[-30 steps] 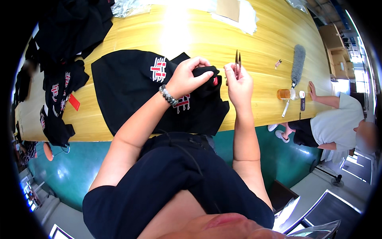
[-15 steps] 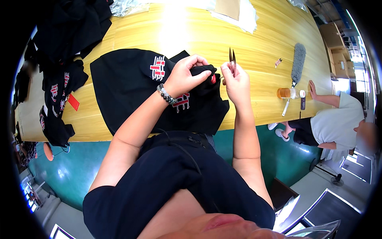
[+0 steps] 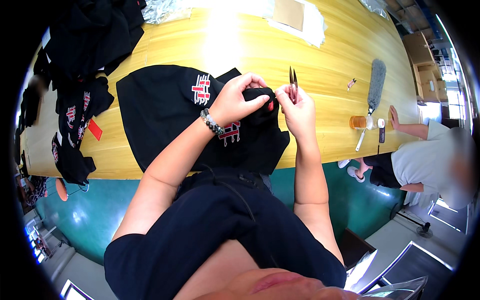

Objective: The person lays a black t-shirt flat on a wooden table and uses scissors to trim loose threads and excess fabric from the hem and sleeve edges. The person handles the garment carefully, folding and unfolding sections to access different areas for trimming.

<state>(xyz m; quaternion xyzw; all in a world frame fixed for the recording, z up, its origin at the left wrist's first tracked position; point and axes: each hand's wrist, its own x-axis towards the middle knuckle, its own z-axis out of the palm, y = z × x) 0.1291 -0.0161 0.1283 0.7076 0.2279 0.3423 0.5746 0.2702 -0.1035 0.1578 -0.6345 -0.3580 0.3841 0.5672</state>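
A black garment (image 3: 160,107) with red and white patches lies spread on the table in front of me. My left hand (image 3: 241,99) is closed on a bunched part of it, lifted a little, with a bit of red showing at the fold. Beside it, my right hand (image 3: 299,111) grips a small pair of thread snips (image 3: 293,79), their two pointed blades directed away from me. The thumb and forefinger of that hand are pinched at the edge of the bunched cloth; whatever lies between those fingertips is too small to make out.
More black garments (image 3: 95,45) are heaped at the left, one with a red tag (image 3: 95,129). A grey duster (image 3: 376,85), a bottle of amber liquid (image 3: 358,122) and papers (image 3: 295,22) lie on the wooden table (image 3: 335,70). Another person (image 3: 420,155) stands at the right, a hand on the table.
My right hand has come left to the bunched cloth, and its thumb and forefinger now meet the edge. The left hand keeps its hold. The whole view has shifted slightly.
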